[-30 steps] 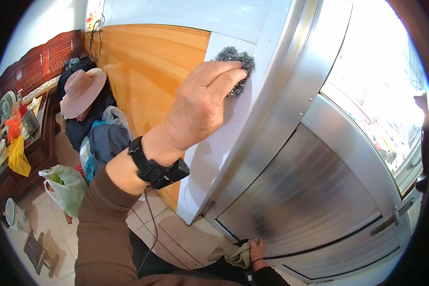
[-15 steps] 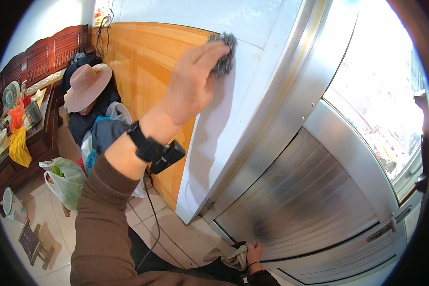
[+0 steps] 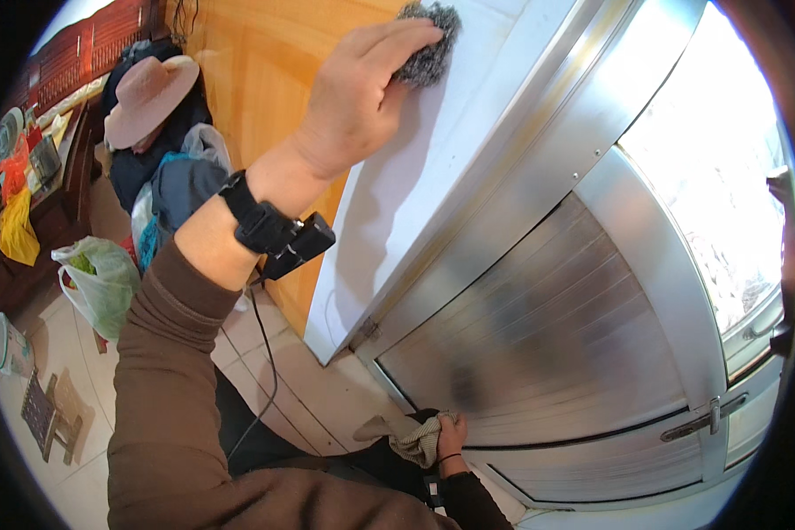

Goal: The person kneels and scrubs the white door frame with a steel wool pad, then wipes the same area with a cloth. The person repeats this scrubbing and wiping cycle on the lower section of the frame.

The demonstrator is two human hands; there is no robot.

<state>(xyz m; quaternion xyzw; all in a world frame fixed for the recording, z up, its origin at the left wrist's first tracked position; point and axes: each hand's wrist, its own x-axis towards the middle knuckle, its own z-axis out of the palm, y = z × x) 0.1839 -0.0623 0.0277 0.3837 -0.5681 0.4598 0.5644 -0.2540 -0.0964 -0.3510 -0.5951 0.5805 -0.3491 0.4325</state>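
Observation:
My left hand (image 3: 358,97), raised at the upper middle, grips a fuzzy grey steel wool pad (image 3: 428,49). The pad rests against a white wall strip (image 3: 371,238) beside an orange-yellow panel (image 3: 247,97). A black band with a small black box (image 3: 278,234) is strapped round my left wrist, and a cable hangs below it. Low down near the metal door, my right hand (image 3: 451,435) is closed round a crumpled beige cloth (image 3: 413,439). Part of the left fingers is hidden behind the pad.
On the right stands a silvery metal door (image 3: 539,327) with a handle (image 3: 705,420) and a bright glass pane. At left are a pink hat (image 3: 150,97) on piled clothes, a plastic bag (image 3: 102,287), a bucket (image 3: 11,346), a low stool (image 3: 51,415) and a cluttered wooden table (image 3: 57,225).
The view has tilted, so the room sits higher in it. My left hand stays on the white strip with the pad, apparently slightly lower. My right hand still holds the cloth.

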